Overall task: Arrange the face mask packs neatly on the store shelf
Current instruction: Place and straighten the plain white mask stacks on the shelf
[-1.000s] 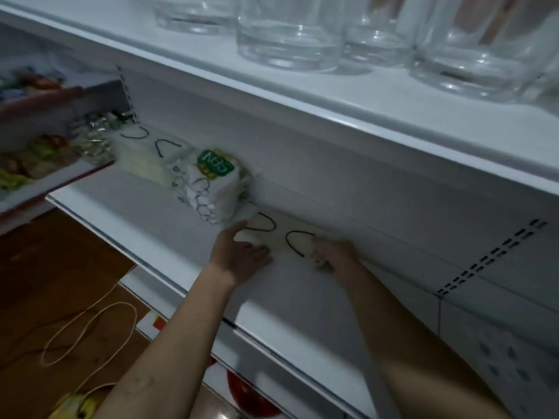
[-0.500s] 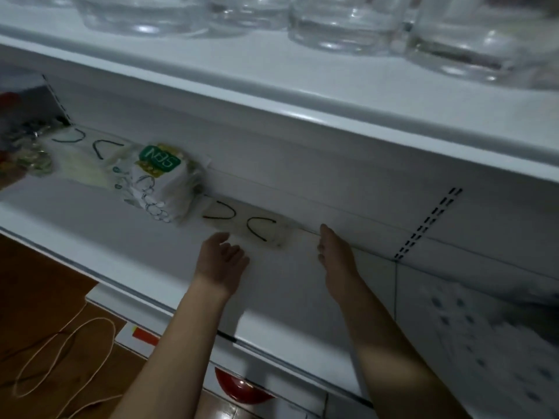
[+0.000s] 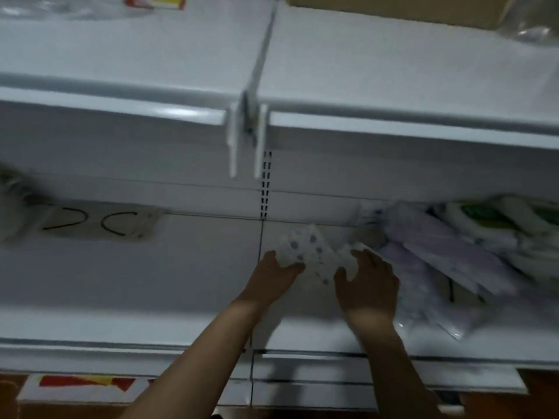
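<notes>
Head view is showing both hands meeting just right of the slotted post point(image 3: 265, 186) at the back of the shelf point(image 3: 151, 282). Between them they are holding a dotted pack point(image 3: 305, 252), white with grey-blue spots, tilted and sitting low over the shelf just right of the post. The left hand point(image 3: 273, 275) is pinching the pack's near left edge, thumb on top and fingers tucked under. The right hand point(image 3: 367, 285) is curling its fingers over the pack's right end, thumb down at the near side; blur is hiding exactly how the fingertips are sitting.

Further right of the post, a loose pile of purple packs point(image 3: 438, 252) is lying askew, some overlapping, and beyond them green-labelled packs point(image 3: 499, 219) are smearing into blur. Well left of the post, a flat pack point(image 3: 96, 222) with two black ear loops is lying against the back wall. Above the post, an upper shelf point(image 3: 121, 55) is running across.
</notes>
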Demonstrator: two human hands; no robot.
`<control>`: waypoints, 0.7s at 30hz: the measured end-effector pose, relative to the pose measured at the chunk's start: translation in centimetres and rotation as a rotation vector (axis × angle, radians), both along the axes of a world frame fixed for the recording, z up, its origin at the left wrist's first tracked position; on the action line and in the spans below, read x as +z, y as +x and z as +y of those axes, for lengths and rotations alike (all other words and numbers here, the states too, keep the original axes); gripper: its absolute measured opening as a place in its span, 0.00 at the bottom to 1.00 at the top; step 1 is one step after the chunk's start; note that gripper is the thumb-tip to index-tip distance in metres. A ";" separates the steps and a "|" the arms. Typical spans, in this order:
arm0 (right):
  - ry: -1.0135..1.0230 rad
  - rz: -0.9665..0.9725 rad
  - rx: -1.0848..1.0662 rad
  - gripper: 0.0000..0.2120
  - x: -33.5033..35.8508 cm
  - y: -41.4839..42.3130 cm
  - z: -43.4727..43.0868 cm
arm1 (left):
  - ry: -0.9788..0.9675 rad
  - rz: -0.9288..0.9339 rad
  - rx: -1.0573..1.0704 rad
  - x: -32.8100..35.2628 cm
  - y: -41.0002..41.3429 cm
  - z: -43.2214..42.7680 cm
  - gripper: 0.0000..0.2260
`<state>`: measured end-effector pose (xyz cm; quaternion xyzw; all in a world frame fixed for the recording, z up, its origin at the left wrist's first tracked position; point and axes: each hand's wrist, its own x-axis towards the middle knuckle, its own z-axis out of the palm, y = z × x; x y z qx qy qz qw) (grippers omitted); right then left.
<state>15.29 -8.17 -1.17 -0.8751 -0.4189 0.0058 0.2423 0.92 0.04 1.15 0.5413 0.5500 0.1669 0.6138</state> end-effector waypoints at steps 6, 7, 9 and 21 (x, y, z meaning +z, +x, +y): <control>-0.084 0.068 0.113 0.18 -2.8 3.3 -2.9 | -0.276 -0.258 0.354 0.1 5.8 0.6 0.03; -0.099 0.087 0.123 0.17 -3.1 3.5 -2.9 | -0.261 -0.236 0.372 0.0 6.5 0.7 0.05; -0.079 0.123 0.146 0.19 -3.4 4.0 -2.9 | -0.252 -0.203 0.344 -0.3 7.6 0.8 0.10; -0.387 -0.107 0.264 0.36 -0.5 10.2 -2.7 | 0.358 0.449 -0.090 -2.2 6.1 -6.7 0.05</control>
